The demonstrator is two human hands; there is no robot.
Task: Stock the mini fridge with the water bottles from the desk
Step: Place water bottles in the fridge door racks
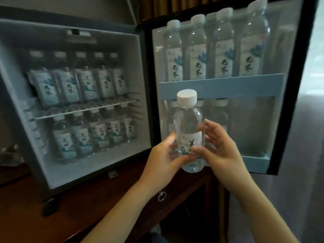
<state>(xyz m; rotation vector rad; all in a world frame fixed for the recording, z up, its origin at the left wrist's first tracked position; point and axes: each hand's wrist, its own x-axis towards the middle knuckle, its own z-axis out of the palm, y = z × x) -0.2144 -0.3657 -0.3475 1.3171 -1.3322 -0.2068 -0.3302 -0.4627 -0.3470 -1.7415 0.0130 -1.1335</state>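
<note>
- Nearest, two bare forearms reach up from the bottom edge, and the left hand (pixel 163 160) and the right hand (pixel 224 151) meet round one water bottle (pixel 188 120).
- The left hand grasps the bottle's lower part from the left, thumb across the front and fingers curled behind it.
- The right hand grips it from the right, thumb laid on the label and fingers bent round the far side.
- The bottle is upright in the air, clear, with a white cap (pixel 186 98) on and a pale label with dark characters. It is held in front of the lower half of the open door, above the desk's edge.
- Below the hands lies the dark wooden desk (pixel 78 204), with a metal ring pull (pixel 161 196) on its front.
- The mini fridge (pixel 122 55) stands on the desk, its door (pixel 289 102) swung wide to the right.
- On the door, a pale blue rail (pixel 236 86) holds back four upright door bottles (pixel 224 50) with white caps. Below it, lower door bottles (pixel 220 116) stand partly hidden by the held one, their number unclear.
- Farthest, inside the cabinet, a wire shelf (pixel 84 111) carries an upper row (pixel 77 86) of five bottles, and a lower row (pixel 94 137) stands on the floor beneath it. Both rows are blurred.
</note>
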